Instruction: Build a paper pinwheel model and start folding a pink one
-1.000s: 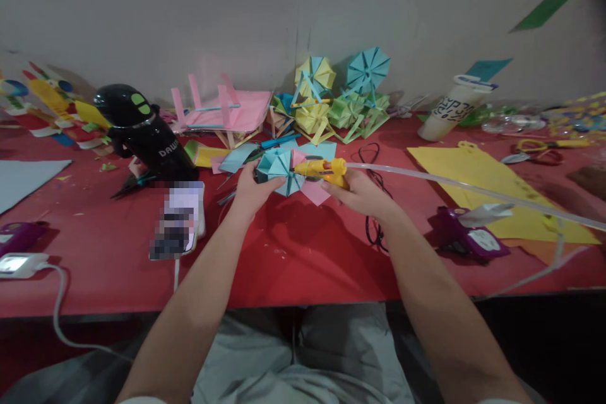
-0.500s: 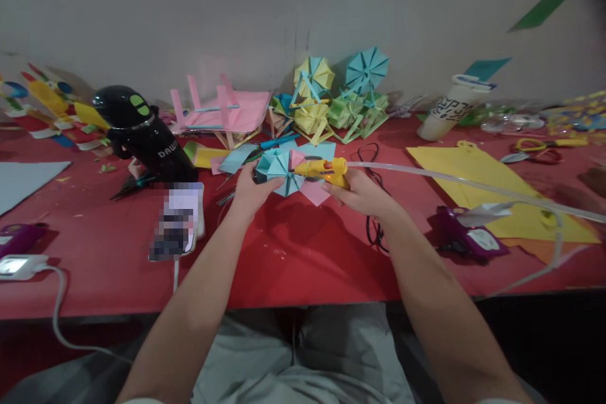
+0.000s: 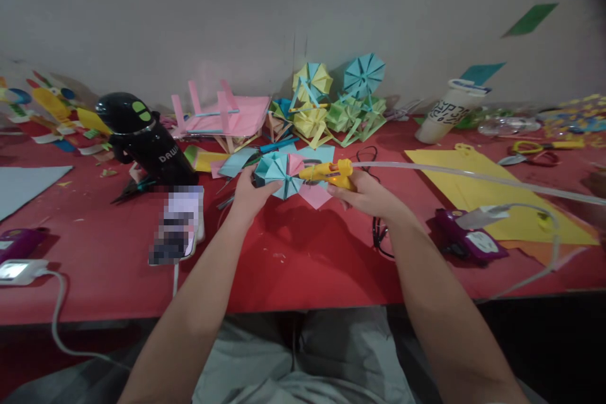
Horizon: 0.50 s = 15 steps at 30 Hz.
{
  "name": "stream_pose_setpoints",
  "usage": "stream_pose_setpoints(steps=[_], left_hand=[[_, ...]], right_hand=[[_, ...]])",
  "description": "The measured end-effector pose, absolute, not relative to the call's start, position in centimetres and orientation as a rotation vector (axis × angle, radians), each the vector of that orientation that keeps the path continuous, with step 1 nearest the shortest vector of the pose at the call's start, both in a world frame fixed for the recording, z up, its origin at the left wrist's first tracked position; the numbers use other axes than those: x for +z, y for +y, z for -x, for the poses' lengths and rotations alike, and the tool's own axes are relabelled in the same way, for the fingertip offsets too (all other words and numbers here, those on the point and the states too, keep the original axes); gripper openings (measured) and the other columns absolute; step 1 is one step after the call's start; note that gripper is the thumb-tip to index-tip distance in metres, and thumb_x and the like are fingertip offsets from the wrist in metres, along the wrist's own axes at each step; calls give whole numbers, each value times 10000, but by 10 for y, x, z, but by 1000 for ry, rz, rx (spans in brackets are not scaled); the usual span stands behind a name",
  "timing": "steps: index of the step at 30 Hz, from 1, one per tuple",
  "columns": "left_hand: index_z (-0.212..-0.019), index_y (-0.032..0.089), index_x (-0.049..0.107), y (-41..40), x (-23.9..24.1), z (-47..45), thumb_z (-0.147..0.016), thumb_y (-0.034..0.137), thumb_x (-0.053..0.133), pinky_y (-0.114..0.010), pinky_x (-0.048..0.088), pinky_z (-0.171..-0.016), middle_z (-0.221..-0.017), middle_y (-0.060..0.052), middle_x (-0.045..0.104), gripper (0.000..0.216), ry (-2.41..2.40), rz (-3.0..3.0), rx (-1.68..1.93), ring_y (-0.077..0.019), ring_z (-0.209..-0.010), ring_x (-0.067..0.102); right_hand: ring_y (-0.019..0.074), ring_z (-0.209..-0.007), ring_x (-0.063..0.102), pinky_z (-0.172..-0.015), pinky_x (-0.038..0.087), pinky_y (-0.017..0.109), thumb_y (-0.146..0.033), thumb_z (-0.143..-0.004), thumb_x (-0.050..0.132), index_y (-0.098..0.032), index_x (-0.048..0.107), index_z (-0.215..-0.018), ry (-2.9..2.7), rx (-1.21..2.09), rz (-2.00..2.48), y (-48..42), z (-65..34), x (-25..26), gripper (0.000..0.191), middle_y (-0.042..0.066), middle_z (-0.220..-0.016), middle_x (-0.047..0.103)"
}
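Observation:
My left hand (image 3: 252,193) is closed on a folded blue paper umbrella (image 3: 283,172), a pleated piece with one pink section. My right hand (image 3: 367,192) grips a yellow hot glue gun (image 3: 331,170), its nozzle pointing left at the umbrella's right side. A long clear glue stick (image 3: 449,172) runs out of the gun's back toward the right. Whether the nozzle touches the paper I cannot tell. Beneath the gun lies a pink paper square (image 3: 316,196). The fingertips of my left hand are partly hidden behind the paper.
Behind my hands stand several folded paper models (image 3: 341,107) and a pink paper table (image 3: 227,115). On the left are a black bottle (image 3: 151,145) and a phone (image 3: 182,224). Yellow sheets (image 3: 454,192), a purple power strip (image 3: 468,238), scissors (image 3: 530,154) and a paper cup (image 3: 447,112) lie right.
The glue gun has shifted slightly right, its nozzle drawn back a little from the umbrella's middle. My left hand holds the umbrella in nearly the same place. The camera view has tilted slightly.

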State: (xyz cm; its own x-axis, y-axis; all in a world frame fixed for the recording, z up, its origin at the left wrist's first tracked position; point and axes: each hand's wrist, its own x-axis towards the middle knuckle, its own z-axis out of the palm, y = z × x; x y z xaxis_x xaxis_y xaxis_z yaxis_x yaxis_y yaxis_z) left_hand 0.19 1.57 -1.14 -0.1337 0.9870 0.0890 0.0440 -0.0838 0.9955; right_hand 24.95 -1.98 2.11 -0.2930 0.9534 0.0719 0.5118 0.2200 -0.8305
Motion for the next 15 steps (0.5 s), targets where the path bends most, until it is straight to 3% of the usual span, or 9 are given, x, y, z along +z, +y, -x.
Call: stream_pose_setpoints(steps=[4,10,15], left_hand=[[-1068,162,585,16,-12,-1,-511,257,836,-400,488,-917,-1048,-84,655,618,1241,-1243,1363,-245,-990,627],[-1087,171,580,18,-13,-2,-490,234,829,-384,500,-900,-1046,-70,650,649,1169,-1213,1373,-245,-993,625],[-1097,179,579,17,-12,-2,-496,241,835,-392,497,-915,-1064,-72,648,656,1168,-1215,1365,-250,-1007,624]], right_hand=[[168,-648,588,-621,494,318,-492,-820,647,-197,634,-957,-1809,999,1271,-20,-250,21,325,45,-800,659],[197,-723,615,-672,509,342,-510,-772,696,-203,660,-988,-1773,944,1302,-20,-252,17,377,51,-840,678],[170,-574,563,-582,472,315,-567,-813,624,-204,626,-732,-1836,910,1336,-21,-249,16,372,20,-597,601]])
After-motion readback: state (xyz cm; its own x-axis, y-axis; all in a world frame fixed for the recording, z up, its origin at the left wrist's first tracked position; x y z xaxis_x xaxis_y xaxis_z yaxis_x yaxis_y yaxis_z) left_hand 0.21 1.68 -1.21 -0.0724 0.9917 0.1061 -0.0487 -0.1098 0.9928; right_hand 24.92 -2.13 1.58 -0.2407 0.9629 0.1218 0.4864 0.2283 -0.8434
